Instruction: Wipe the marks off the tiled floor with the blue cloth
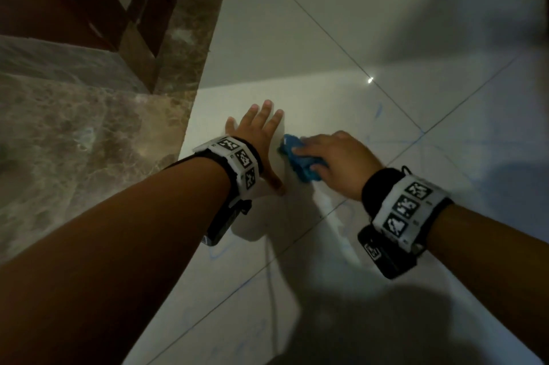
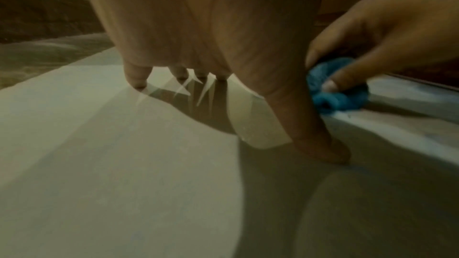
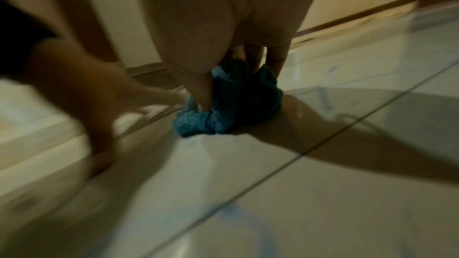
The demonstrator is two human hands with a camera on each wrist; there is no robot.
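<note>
Clearly the blue cloth (image 1: 300, 161) is soft, light and bunched, pressed to the tiled floor (image 1: 445, 103) under the right hand (image 1: 338, 161), whose fingers curl round it; best gripped by its bulk. Beside it, the left hand (image 1: 258, 139) lies spread flat, bracing

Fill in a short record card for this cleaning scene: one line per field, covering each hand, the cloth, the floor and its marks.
left hand: fingers spread flat, pressing on the floor
right hand: grips the bunched cloth against the tile
blue cloth: crumpled, beside the left hand
tiled floor: pale glossy tiles
marks: faint blue scribbles remain
marble strip: brown, along the left
</note>
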